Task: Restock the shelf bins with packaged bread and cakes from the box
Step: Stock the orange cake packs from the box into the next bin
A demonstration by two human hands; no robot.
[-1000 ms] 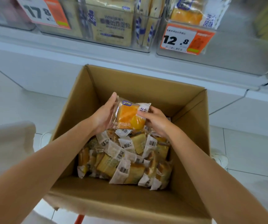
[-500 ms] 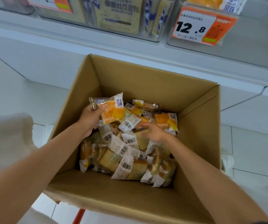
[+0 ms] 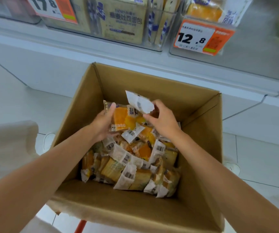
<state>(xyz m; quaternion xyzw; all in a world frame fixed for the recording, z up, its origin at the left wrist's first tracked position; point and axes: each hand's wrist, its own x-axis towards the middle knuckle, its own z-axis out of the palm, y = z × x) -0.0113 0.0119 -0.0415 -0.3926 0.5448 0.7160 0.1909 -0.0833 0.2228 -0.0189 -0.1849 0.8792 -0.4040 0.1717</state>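
Observation:
An open cardboard box (image 3: 78, 105) below me holds several packaged breads and cakes (image 3: 132, 163) in clear and white wrappers. My left hand (image 3: 101, 125) grips an orange bread packet (image 3: 123, 119) by its left side, over the heap. My right hand (image 3: 162, 118) pinches a second packet (image 3: 139, 102) by its white end, lifted and tilted up next to the first one. Above, clear shelf bins (image 3: 155, 29) hold toast loaves, and the bin behind the 12.8 price tag (image 3: 201, 37) holds an orange packet (image 3: 204, 9).
The white shelf ledge (image 3: 68, 39) runs across above the box. A 17.8 price tag (image 3: 53, 7) hangs at the upper left. White floor tiles (image 3: 261, 135) surround the box. A pale cloth shape (image 3: 6, 145) lies at the left. A red bar (image 3: 80, 226) shows under the box.
My left hand kept its orange packet and brought it toward the middle. My right hand, which was reaching into the heap, has picked up a second packet and raised it.

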